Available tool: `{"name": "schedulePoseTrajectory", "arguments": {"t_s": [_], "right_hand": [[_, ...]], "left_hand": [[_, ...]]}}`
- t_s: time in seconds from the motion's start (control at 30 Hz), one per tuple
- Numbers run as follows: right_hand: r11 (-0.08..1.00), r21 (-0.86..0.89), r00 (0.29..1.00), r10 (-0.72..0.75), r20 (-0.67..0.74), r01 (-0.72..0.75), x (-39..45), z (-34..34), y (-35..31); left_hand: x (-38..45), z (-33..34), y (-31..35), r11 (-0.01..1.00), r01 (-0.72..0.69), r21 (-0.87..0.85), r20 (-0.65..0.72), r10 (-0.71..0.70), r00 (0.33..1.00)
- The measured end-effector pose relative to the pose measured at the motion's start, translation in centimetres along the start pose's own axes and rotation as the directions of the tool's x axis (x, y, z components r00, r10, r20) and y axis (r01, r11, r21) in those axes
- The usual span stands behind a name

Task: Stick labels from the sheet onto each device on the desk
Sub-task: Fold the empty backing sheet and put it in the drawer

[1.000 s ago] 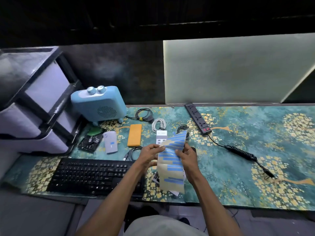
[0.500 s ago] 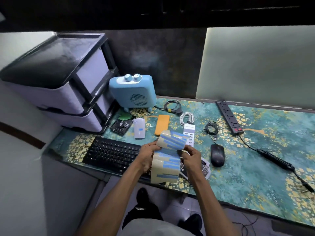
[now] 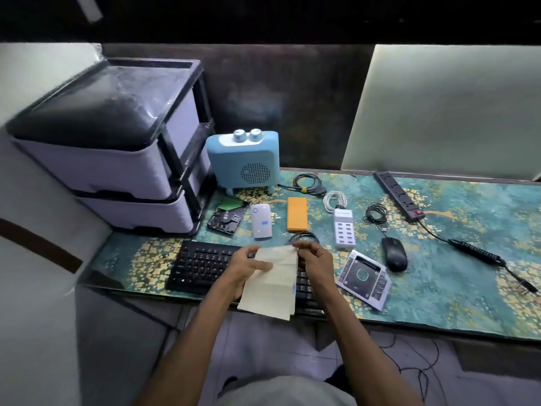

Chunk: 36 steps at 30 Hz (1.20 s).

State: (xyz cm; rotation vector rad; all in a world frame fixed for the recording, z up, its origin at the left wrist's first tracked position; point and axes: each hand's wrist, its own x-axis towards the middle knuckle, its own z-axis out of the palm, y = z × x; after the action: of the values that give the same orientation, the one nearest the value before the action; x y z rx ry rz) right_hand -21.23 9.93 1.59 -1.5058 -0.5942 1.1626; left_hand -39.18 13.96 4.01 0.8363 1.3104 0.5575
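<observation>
I hold a cream label sheet (image 3: pixel 273 284) above the black keyboard (image 3: pixel 202 263), its plain back toward me. My left hand (image 3: pixel 244 268) grips its left edge. My right hand (image 3: pixel 313 259) pinches its top right corner. On the desk lie a blue heater (image 3: pixel 244 162), a bare hard drive (image 3: pixel 228 218), a white power bank (image 3: pixel 261 220) with a small blue label on it, an orange device (image 3: pixel 297 213), a white USB hub (image 3: pixel 345 228), a black mouse (image 3: pixel 394 253), a silver drive caddy (image 3: pixel 364 278) and a black power strip (image 3: pixel 399 196).
A grey drawer unit (image 3: pixel 117 159) stands at the desk's left end. Coiled cables (image 3: pixel 306 183) lie behind the devices, and the power strip's cord (image 3: pixel 474 253) runs to the right. A pale panel (image 3: pixel 445 112) leans against the dark back wall.
The camera swung left and pulled back. The sheet turned so its blue labels face away from me, and both hands dropped lower over the keyboard.
</observation>
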Motion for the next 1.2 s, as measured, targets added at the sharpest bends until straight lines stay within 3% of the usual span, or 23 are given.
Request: {"name": "schedulePoseTrajectory", "arguments": {"t_s": [0.07,0.13,0.27,0.37,0.43,0.57,0.67,0.83,0.93,1.13,1.2], "right_hand": [[0.99,0.082,0.992,0.107,0.069,-0.112,-1.6,2.7,-0.1],[0.989,0.044,0.98,0.136,0.146,-0.144,-3.1,5.0,0.0],[0.994,-0.098,0.977,-0.027,0.213,0.049,-5.4,9.3,0.1],[0.992,-0.037,0.963,-0.111,0.244,0.124,-6.7,13.1,-2.1],[0.979,-0.04,0.942,-0.18,0.285,0.199,-7.0,15.1,-4.1],[0.932,-0.075,0.871,-0.301,0.39,0.355,-7.2,19.3,-8.1],[0.901,-0.045,0.82,-0.372,0.436,0.432,-7.6,22.4,-10.6],[0.896,0.038,0.779,-0.405,0.479,0.442,-8.4,25.1,-12.7],[0.896,0.079,0.761,-0.416,0.497,0.437,-9.2,25.7,-13.7],[0.868,0.15,0.692,-0.472,0.546,0.473,-10.9,28.2,-17.2],[0.873,0.135,0.693,-0.457,0.557,0.468,-11.3,29.9,-18.2]], "left_hand": [[-0.2,-2.7,0.2,0.995,-0.103,-0.009,-0.114,0.101,0.988],[-0.3,-5.0,0.4,0.983,-0.181,-0.021,-0.2,0.173,0.964],[-2.0,-8.7,1.7,0.949,-0.309,-0.059,-0.276,0.282,0.919],[-3.1,-12.7,3.4,0.937,-0.347,-0.025,-0.475,0.294,0.829],[-3.1,-15.8,4.7,0.932,-0.351,-0.095,-0.586,0.232,0.776],[-3.3,-21.9,9.4,0.777,-0.357,-0.518,-0.485,0.077,0.871],[-4.0,-25.2,13.0,0.684,-0.337,-0.647,-0.406,0.065,0.911],[-3.9,-27.0,15.0,0.618,-0.39,-0.682,-0.444,0.073,0.893],[-4.6,-27.1,14.6,0.544,-0.363,-0.757,-0.398,0.058,0.916],[-7.4,-25.5,10.7,0.463,-0.493,-0.737,-0.476,0.162,0.864],[-6.8,-26.3,8.8,0.405,-0.53,-0.745,-0.546,0.087,0.833]]}}
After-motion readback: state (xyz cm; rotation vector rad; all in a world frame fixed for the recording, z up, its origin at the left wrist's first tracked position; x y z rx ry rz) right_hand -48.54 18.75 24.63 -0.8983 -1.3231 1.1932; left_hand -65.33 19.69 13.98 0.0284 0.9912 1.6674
